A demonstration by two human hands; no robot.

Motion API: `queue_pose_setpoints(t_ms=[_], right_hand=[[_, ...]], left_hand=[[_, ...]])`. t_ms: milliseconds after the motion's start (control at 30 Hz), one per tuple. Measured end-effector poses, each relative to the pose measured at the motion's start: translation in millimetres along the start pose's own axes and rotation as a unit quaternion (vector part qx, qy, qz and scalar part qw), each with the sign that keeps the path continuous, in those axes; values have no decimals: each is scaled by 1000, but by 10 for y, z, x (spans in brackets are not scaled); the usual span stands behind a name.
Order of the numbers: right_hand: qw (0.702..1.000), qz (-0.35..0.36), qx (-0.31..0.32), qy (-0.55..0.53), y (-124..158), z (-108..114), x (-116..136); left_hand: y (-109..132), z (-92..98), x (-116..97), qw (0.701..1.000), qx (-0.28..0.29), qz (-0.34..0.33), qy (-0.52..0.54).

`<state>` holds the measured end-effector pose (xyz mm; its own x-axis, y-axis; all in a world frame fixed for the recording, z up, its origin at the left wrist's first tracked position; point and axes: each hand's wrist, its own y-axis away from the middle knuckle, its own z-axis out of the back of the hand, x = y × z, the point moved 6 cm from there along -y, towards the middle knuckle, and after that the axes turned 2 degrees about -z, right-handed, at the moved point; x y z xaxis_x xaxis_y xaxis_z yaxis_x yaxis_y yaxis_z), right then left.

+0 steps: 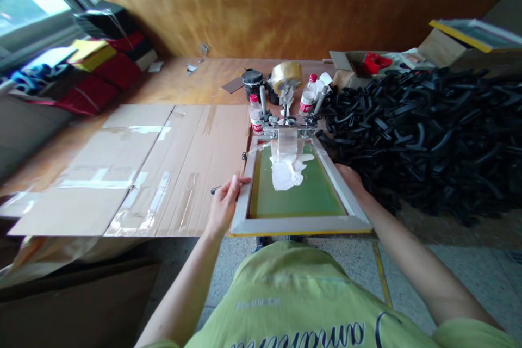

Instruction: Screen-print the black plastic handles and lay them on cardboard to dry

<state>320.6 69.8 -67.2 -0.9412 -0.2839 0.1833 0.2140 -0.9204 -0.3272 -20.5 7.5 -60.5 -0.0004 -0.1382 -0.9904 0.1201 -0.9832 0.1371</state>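
A screen printing frame [244, 212] lies in front of me, its green mesh [299, 201] bearing a patch of white ink [285, 174]. My left hand [226, 201] is at the frame's left side, fingers curled, one fingertip against the rim. From that hand juts the dark end of a black plastic piece [215, 190]; the rest is hidden. My right hand [349, 179] is beside the frame's right edge, close to a heap of black plastic pieces [416, 130]. Its fingers are mostly hidden. A metal hinge clamp [289, 129] holds the frame's far end.
Flattened cardboard [163, 174] covers the table on the left. Behind the clamp stand two red-capped bottles [309, 95], a black tub [253, 84] and a tape roll [287, 77]. An open carton [353, 68] sits at the back right. Stacked boxes [98, 73] are by the window.
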Motion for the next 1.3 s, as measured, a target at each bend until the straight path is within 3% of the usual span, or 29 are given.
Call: queue_pose_setpoints(t_ms=[67, 133, 200, 267, 333, 400, 567, 667, 767, 867, 1000, 1200, 1300], right_hand=[[999, -24, -18, -30, -234, 136, -23], [998, -10, -21, -64, -486, 175, 193], [996, 46, 27, -65, -673, 72, 571], [989, 86, 116, -38, -717, -143, 912], [977, 95, 193, -6, -603, -352, 1100], [968, 112, 224, 19, -383, -460, 1169], [934, 260, 244, -6, 118, -333, 1185], [921, 288, 262, -36, 93, -247, 1156], [945, 247, 211, -35, -15, -257, 1140], [952, 254, 169, -21, 96, -318, 1176], [947, 259, 182, -52, 168, -300, 1188], [986, 86, 129, -65, -642, 2, 1052], [994, -7, 59, -91, -956, 228, 610]], left_hand=[[94, 1, 448, 998, 33, 54, -17], [106, 4, 796, 994, 43, 77, -57], [71, 6, 1011, 991, 41, 82, -102], [31, -7, 1118, 988, 48, 88, -120], [10, -23, 1167, 986, 61, 102, -116], [4, -20, 1198, 985, 67, 114, -113], [-11, 11, 1286, 986, 64, 109, -112], [-20, 2, 1287, 989, 63, 98, -90], [-6, -23, 1233, 990, 64, 110, -64], [25, -41, 1147, 989, 54, 133, -38], [48, -59, 1026, 989, 51, 136, -30], [68, -2, 721, 988, 83, 131, -19], [39, 35, 375, 991, 82, 110, 9]])
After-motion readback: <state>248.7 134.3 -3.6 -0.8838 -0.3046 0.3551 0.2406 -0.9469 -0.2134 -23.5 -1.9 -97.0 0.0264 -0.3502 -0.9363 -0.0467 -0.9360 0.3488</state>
